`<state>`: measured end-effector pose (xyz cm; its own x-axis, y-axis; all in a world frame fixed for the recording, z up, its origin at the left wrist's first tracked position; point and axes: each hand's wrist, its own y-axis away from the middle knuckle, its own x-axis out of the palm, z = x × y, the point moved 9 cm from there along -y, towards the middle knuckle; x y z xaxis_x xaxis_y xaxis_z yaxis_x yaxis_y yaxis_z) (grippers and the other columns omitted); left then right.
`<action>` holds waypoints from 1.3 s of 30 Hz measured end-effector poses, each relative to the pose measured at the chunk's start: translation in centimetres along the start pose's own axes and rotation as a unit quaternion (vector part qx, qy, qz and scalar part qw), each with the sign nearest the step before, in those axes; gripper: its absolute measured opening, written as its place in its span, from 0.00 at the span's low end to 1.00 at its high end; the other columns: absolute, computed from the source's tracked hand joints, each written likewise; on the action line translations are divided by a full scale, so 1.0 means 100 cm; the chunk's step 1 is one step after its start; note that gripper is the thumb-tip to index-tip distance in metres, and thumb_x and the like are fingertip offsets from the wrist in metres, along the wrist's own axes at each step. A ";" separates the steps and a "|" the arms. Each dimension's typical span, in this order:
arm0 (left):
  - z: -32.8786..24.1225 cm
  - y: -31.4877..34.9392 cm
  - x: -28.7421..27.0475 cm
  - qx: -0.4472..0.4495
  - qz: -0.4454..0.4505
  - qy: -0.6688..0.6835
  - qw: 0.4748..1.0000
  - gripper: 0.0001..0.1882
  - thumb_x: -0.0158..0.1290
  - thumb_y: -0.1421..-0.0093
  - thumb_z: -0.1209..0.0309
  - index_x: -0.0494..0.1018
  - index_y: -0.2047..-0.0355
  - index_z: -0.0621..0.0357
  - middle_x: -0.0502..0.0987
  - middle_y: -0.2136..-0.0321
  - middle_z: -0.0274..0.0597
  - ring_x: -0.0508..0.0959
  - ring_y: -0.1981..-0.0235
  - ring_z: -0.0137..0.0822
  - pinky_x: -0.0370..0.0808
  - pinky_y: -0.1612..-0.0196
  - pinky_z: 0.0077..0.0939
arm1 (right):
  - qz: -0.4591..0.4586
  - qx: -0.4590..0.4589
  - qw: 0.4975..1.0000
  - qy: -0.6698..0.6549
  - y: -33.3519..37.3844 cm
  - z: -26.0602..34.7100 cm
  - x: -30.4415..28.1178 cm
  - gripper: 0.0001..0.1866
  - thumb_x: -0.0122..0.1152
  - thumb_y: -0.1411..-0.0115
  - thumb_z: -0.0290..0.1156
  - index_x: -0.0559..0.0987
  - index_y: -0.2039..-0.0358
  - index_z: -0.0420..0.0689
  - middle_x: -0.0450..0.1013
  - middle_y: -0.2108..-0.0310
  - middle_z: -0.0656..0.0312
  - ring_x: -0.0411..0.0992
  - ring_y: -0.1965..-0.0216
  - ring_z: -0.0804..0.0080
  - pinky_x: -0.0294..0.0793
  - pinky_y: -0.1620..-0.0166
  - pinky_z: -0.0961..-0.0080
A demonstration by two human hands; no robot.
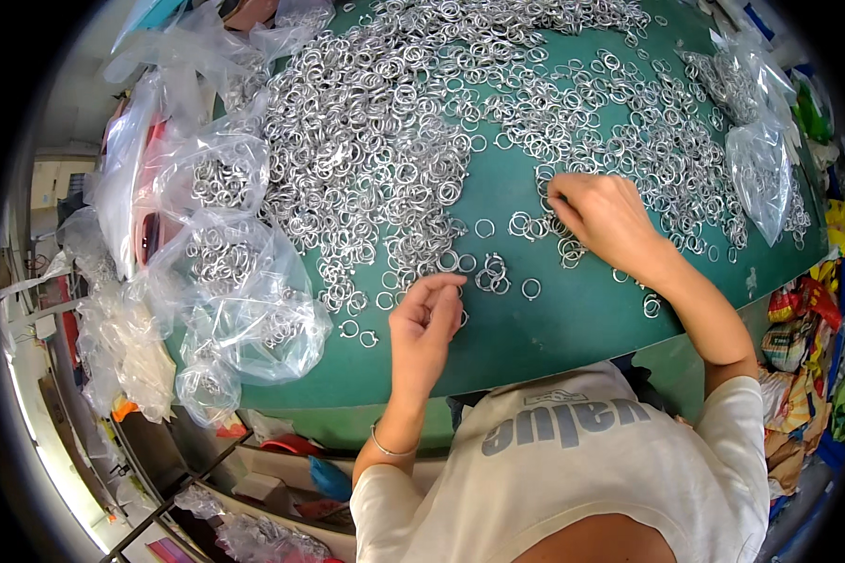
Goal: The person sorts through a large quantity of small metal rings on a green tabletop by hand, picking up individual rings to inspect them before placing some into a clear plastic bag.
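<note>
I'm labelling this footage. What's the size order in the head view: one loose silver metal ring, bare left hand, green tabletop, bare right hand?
1. Green tabletop
2. Bare left hand, bare right hand: too alike to rank
3. Loose silver metal ring

Rings (366, 113): silver-grey, shiny. Bench (526, 342): plain dark green. Plastic bag (296, 324) at left: clear, colourless; bag (759, 174) at right: same. Shirt (573, 493): off-white, grey lettering (563, 422) across it. Bracelet (391, 450): silvery. Bundle (330, 479) below bench: bright blue. Right-side packaging (843, 216): yellow; wrapper (810, 113) above: green; packet (821, 302) below: red.
</note>
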<state>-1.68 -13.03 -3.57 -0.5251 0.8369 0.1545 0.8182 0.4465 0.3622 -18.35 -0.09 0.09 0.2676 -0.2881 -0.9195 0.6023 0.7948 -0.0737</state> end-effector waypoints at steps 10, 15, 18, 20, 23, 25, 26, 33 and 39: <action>-0.013 0.004 0.019 0.147 0.016 -0.316 0.937 0.09 0.52 0.43 0.77 0.70 0.61 0.65 0.75 0.67 0.42 0.72 0.68 0.28 0.69 0.64 0.21 | 0.037 -0.114 0.984 -0.134 -0.012 0.048 0.038 0.05 0.56 0.46 0.29 0.72 0.74 0.43 0.68 0.79 0.60 0.70 0.77 0.65 0.67 0.77 0.71; -0.017 0.004 0.019 0.212 -0.014 -0.335 0.918 0.10 0.54 0.46 0.77 0.71 0.63 0.63 0.70 0.77 0.41 0.68 0.80 0.31 0.65 0.75 0.23 | 0.090 0.148 0.647 -0.743 0.004 0.001 0.025 0.12 0.52 0.41 0.29 0.69 0.80 0.41 0.60 0.83 0.70 0.58 0.84 0.85 0.56 0.84 0.86; -0.018 0.004 0.026 0.234 -0.020 -0.383 0.894 0.11 0.55 0.48 0.76 0.71 0.63 0.61 0.67 0.84 0.40 0.66 0.87 0.33 0.63 0.83 0.26 | 0.095 0.217 0.522 -0.819 0.018 -0.017 0.029 0.10 0.51 0.40 0.30 0.72 0.77 0.41 0.59 0.85 0.71 0.53 0.86 0.87 0.53 0.84 0.89; -0.017 0.003 0.031 0.223 -0.015 -0.421 0.879 0.12 0.56 0.48 0.75 0.71 0.62 0.60 0.67 0.83 0.40 0.67 0.87 0.35 0.64 0.83 0.28 | 0.112 0.234 0.599 -0.758 0.022 -0.023 0.030 0.08 0.51 0.39 0.30 0.73 0.74 0.42 0.59 0.85 0.71 0.53 0.87 0.87 0.54 0.84 0.88; -0.018 0.002 0.037 0.217 -0.012 -0.456 0.863 0.14 0.58 0.49 0.73 0.71 0.61 0.59 0.66 0.83 0.39 0.66 0.86 0.34 0.64 0.82 0.27 | 0.050 0.088 0.907 -0.408 0.015 -0.023 0.018 0.09 0.56 0.43 0.33 0.74 0.65 0.42 0.67 0.85 0.67 0.64 0.86 0.77 0.63 0.81 0.78; -0.017 0.002 0.041 0.216 -0.011 -0.458 0.862 0.15 0.59 0.50 0.74 0.72 0.61 0.58 0.64 0.85 0.36 0.63 0.86 0.28 0.62 0.82 0.23 | 0.033 0.015 0.982 -0.185 0.014 0.002 0.016 0.12 0.60 0.47 0.33 0.74 0.64 0.42 0.70 0.81 0.62 0.68 0.83 0.70 0.65 0.79 0.73; -0.017 0.003 0.044 0.226 -0.012 -0.460 0.859 0.14 0.59 0.51 0.74 0.72 0.62 0.58 0.64 0.84 0.37 0.63 0.86 0.29 0.62 0.82 0.24 | 0.023 -0.021 0.997 -0.068 0.014 0.015 0.017 0.14 0.62 0.49 0.34 0.75 0.63 0.43 0.72 0.80 0.60 0.70 0.82 0.66 0.66 0.77 0.71; -0.018 0.005 0.040 0.227 -0.014 -0.486 0.844 0.14 0.58 0.49 0.72 0.71 0.62 0.58 0.67 0.81 0.40 0.68 0.85 0.37 0.65 0.83 0.30 | -0.005 0.042 0.987 -0.155 0.012 -0.004 -0.002 0.07 0.59 0.49 0.30 0.76 0.69 0.43 0.74 0.78 0.56 0.72 0.77 0.57 0.69 0.76 0.64; -0.017 0.006 0.043 0.236 -0.005 -0.488 0.840 0.13 0.56 0.48 0.71 0.70 0.62 0.58 0.68 0.79 0.40 0.70 0.85 0.39 0.66 0.83 0.32 | -0.093 0.036 0.995 -0.030 0.018 -0.011 -0.020 0.08 0.59 0.49 0.31 0.75 0.68 0.44 0.75 0.75 0.56 0.72 0.77 0.58 0.70 0.76 0.65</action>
<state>-3.85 -9.66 -1.13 -0.2783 0.5905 -0.7575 0.9379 0.3371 -0.0818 -18.62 2.51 1.36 0.1901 -0.4602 -0.8672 0.6967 0.6856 -0.2111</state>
